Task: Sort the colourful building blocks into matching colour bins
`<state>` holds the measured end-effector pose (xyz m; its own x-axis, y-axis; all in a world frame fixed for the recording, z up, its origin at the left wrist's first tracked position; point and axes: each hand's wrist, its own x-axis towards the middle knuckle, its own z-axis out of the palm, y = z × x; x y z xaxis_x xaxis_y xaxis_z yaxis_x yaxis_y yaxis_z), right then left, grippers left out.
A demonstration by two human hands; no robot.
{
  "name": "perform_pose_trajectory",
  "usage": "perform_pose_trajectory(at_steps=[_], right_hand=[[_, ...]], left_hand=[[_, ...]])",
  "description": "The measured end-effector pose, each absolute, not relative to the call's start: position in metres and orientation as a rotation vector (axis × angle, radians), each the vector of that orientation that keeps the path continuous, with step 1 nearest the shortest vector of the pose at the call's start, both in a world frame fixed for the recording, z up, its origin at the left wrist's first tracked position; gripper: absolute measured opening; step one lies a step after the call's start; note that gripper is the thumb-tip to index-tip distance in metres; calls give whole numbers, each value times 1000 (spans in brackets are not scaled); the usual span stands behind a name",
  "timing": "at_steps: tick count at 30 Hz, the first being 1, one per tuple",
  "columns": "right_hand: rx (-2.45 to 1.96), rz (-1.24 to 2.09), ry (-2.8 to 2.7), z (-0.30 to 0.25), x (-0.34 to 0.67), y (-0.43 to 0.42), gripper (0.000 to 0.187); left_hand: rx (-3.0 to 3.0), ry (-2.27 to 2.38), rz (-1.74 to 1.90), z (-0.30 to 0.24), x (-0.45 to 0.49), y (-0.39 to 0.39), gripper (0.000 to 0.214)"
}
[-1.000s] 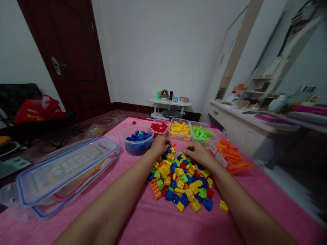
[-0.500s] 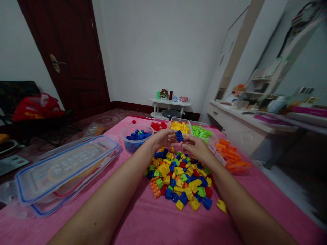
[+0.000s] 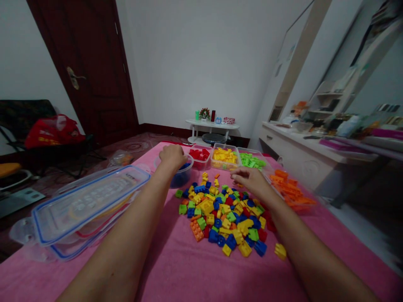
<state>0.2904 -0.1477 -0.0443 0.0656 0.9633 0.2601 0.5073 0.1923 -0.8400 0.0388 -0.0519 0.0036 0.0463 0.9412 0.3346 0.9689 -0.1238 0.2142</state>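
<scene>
A heap of mixed plastic bricks [image 3: 220, 214], blue, yellow, green, red and orange, lies on a pink cloth [image 3: 189, 272]. My left hand [image 3: 172, 156] hovers over the round bowl of blue bricks [image 3: 181, 177] with its fingers curled downward; what they hold is hidden. My right hand [image 3: 250, 179] rests at the heap's far right edge, fingers bent and pinched together near small bricks. Behind the heap stand clear tubs of red bricks [image 3: 200, 155], yellow bricks [image 3: 224, 156] and green bricks [image 3: 250, 160].
A clear tub of orange bricks [image 3: 289, 191] sits at the right. Stacked clear lids with blue rims [image 3: 85, 205] lie at the left. One yellow brick [image 3: 280, 251] lies apart. A white dresser [image 3: 302, 155] stands to the right, a dark door [image 3: 91, 71] behind.
My left hand lifted a blue brick from the heap, then swung left over the blue bowl. My right hand rose to meet it, then settled back on the heap's far edge.
</scene>
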Motion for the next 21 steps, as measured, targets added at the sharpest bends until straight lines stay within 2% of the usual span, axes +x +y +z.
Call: perform_pose_trajectory(at_steps=[4, 8, 13, 18, 21], right_hand=[[-1443, 584, -1630, -50, 293, -145, 15], [-1457, 507, -1727, -56, 297, -142, 15], [-1458, 495, -1742, -58, 298, -140, 15], [-1490, 500, -1824, -64, 287, -142, 13], [-1460, 465, -1959, -70, 278, -144, 20]], left_hand=[[-2517, -1617, -788, -8, 64, -58, 31], [-2790, -1446, -486, -23, 89, -67, 23], [-2996, -1228, -295, -44, 97, -67, 31], [-2953, -1223, -242, -54, 102, -70, 22], [-2885, -1274, -275, -40, 101, -77, 22]])
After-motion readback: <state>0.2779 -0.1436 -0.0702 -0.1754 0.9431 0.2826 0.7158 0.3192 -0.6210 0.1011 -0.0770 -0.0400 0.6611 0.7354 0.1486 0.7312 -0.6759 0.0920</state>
